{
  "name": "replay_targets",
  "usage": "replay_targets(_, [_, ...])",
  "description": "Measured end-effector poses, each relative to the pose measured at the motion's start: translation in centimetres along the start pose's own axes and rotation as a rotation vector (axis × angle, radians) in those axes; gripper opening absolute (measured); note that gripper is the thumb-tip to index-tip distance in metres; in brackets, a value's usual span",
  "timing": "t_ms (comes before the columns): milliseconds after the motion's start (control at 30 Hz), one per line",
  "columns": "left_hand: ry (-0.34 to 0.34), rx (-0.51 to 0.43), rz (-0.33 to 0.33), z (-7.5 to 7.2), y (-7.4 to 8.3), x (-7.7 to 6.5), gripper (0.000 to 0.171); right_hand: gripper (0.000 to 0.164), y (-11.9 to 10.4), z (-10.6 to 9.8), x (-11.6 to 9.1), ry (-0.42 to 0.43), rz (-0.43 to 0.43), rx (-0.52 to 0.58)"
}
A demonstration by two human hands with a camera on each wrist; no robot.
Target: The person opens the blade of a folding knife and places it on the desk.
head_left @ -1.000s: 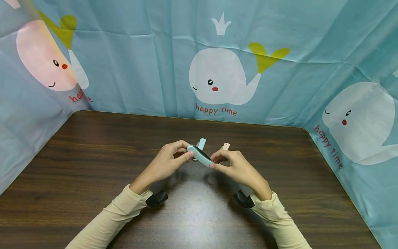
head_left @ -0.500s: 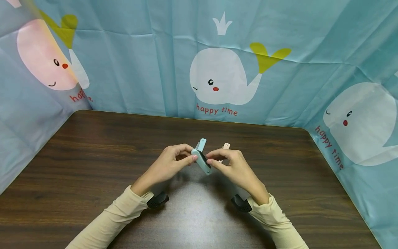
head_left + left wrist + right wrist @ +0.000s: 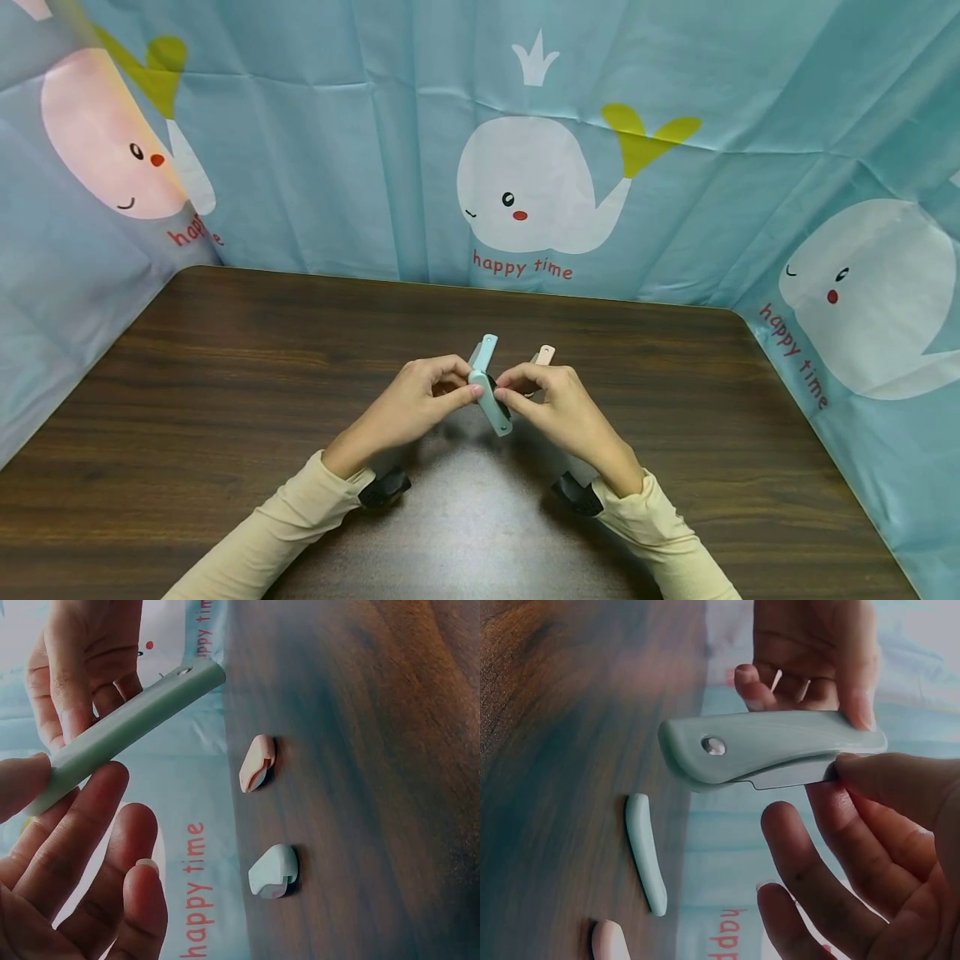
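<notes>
Both hands hold a pale green folding knife [image 3: 492,411] above the table. My left hand [image 3: 408,410] pinches one end of its handle between thumb and fingers. With thumb and fingertips, my right hand [image 3: 564,410] pinches the edge of the blade [image 3: 791,777], which lies mostly inside the handle in the right wrist view. A round metal pivot [image 3: 714,745] shows at the handle's other end. Behind the hands lie a light blue folding tool [image 3: 486,352] and a pale pink one [image 3: 545,355], both partly hidden by the hands in the head view.
The dark wood-grain table [image 3: 225,375] spreads around the hands. A blue curtain [image 3: 315,167] printed with whales hangs along its back and sides. Black wrist cameras [image 3: 384,487] sit at both cuffs.
The folding knife has turned steeper and come slightly nearer the person. The right hand's pinch has shifted from the handle's near end to the blade edge.
</notes>
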State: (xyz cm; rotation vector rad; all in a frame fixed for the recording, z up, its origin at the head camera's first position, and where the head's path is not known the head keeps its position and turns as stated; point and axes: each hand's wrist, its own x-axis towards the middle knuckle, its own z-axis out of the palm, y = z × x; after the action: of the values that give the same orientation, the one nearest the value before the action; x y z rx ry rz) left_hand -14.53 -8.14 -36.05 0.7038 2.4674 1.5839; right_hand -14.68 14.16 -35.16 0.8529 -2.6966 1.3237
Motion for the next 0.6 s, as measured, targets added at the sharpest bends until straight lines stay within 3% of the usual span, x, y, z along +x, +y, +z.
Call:
replay_targets(333, [-0.015, 0.035, -0.004, -0.11, 0.07, 0.03, 0.009, 0.006, 0.13, -0.07, 0.09, -0.039, -0.006, -0.031])
replay_targets(600, [-0.023, 0.032, -0.034, -0.57, 0.0, 0.08, 0.012, 0.003, 0.37, -0.33, 0.05, 0.0, -0.009, -0.022])
